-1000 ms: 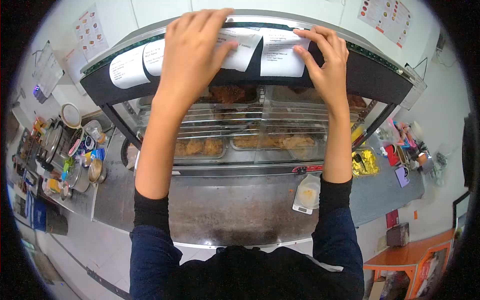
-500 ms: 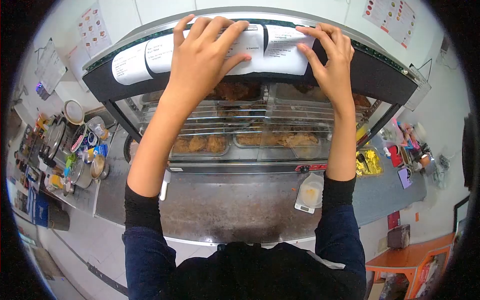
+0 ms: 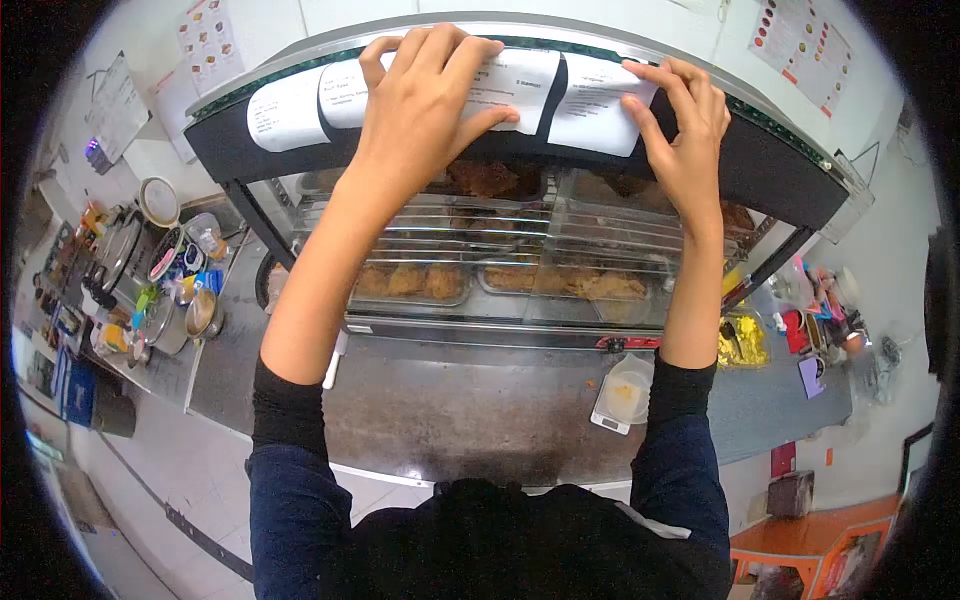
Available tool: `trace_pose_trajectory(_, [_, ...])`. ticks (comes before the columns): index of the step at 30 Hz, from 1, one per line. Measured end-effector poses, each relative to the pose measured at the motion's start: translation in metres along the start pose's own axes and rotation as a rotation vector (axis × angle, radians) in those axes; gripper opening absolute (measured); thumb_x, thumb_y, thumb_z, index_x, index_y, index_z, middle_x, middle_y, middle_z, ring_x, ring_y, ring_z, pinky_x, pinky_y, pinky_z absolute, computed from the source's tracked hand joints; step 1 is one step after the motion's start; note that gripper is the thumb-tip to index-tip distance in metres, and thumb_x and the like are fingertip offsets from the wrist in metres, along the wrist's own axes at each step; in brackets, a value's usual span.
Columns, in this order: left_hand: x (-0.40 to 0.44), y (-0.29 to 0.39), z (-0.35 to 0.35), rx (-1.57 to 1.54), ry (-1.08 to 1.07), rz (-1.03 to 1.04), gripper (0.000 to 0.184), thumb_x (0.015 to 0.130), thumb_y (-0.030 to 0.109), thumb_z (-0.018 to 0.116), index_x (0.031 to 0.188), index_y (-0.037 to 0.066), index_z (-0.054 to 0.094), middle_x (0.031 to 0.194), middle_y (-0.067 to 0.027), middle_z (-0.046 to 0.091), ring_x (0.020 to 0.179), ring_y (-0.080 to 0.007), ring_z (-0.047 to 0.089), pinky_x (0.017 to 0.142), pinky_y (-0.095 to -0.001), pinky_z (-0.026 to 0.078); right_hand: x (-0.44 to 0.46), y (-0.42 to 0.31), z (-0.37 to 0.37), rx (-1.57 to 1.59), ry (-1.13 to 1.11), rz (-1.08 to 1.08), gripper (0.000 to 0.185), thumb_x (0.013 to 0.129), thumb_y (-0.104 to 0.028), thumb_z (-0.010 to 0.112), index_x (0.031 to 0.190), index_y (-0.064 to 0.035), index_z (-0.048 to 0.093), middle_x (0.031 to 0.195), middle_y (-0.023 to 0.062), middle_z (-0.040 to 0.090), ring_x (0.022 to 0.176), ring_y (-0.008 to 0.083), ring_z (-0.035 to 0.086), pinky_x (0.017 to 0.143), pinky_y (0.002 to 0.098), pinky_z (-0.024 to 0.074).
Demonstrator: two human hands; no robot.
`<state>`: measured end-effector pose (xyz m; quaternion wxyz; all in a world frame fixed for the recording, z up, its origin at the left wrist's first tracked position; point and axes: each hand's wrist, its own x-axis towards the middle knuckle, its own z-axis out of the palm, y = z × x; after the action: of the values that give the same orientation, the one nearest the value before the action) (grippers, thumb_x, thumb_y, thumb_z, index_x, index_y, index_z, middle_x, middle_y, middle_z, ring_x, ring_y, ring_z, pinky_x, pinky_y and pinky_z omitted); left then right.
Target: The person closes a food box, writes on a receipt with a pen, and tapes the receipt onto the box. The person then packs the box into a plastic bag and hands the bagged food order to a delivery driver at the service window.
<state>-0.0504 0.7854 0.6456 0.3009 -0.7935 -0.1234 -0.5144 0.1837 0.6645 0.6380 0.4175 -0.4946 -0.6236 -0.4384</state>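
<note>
Several printed paper slips hang in a row along the black upper front of a glass food display cabinet (image 3: 500, 340). My left hand (image 3: 425, 90) lies spread over a wide slip (image 3: 530, 85), its fingertips near the top edge and its thumb low on the paper. At the rightmost slip (image 3: 595, 105), my right hand (image 3: 685, 130) has thumb and index finger closed on its right edge. A dark gap separates these two slips. Another slip (image 3: 287, 110) hangs at the left end, untouched. Behind the glass, trays of fried food (image 3: 410, 283) sit on wire shelves.
On the counter (image 3: 450, 410) below stand a small white scale (image 3: 608, 422) with a plastic container (image 3: 628, 388) and a white-handled utensil (image 3: 334, 365). Pots and lids (image 3: 165, 325) crowd the left counter. A tray of yellow food (image 3: 742, 342) is at the right.
The view has shifted slightly, so the cabinet appears farther right. The gap between the rightmost slip and its neighbour looks wider. Both hands stay at the slips.
</note>
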Motion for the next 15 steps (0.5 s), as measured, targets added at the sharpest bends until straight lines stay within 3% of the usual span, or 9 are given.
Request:
trace_pose_trajectory(4, [-0.001, 0.005, 0.011, 0.061, 0.073, -0.071, 0.063, 0.064, 0.061, 0.069, 0.107, 0.015, 0.062, 0.096, -0.0011, 0.053, 0.099, -0.0189, 0.049, 0.094, -0.0415, 0.02, 0.0, 0.0, 0.001, -0.016, -0.008, 0.018, 0.03, 0.081, -0.031, 0.066, 0.11, -0.0221, 0.065, 0.106, 0.0015, 0.054, 0.102, 0.021, 0.046, 0.095, 0.0388, 0.027])
trace_pose_trajectory(15, [-0.007, 0.009, 0.02, 0.114, 0.148, -0.115, 0.07, 0.062, 0.068, 0.066, 0.105, 0.013, 0.061, 0.098, -0.0024, 0.053, 0.103, -0.0212, 0.045, 0.096, -0.0489, 0.016, -0.001, 0.001, 0.004, -0.078, 0.007, -0.017, 0.028, 0.085, -0.031, 0.062, 0.112, -0.0235, 0.064, 0.109, 0.003, 0.053, 0.103, 0.0218, 0.046, 0.093, 0.0382, 0.0286])
